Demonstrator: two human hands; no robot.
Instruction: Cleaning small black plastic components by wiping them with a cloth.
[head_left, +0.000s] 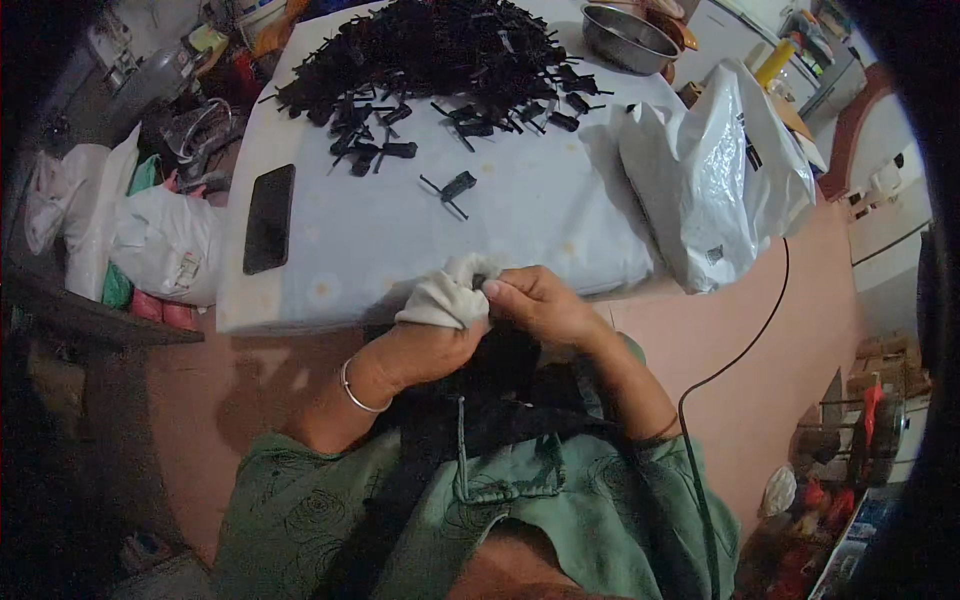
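My left hand [425, 352], with a bangle on its wrist, is closed around a bunched white cloth [445, 300] at the near edge of the table. Against it, my right hand [550, 308] pinches a small dark piece [479, 281] between thumb and fingers; most of it is hidden by the cloth and fingertips. Just beyond my hands lies a single small black part [455, 188] with thin prongs sticking out. Farther back, a large heap of similar black parts [420, 60] covers the far end of the table, with several loose ones along its front.
A dark phone [269, 220] lies at the table's left side. On the right stand a crumpled white plastic bag [705, 180] and, behind it, a metal bowl [628, 42]. Filled bags [165, 240] sit on the left; a black cable [735, 355] hangs at right.
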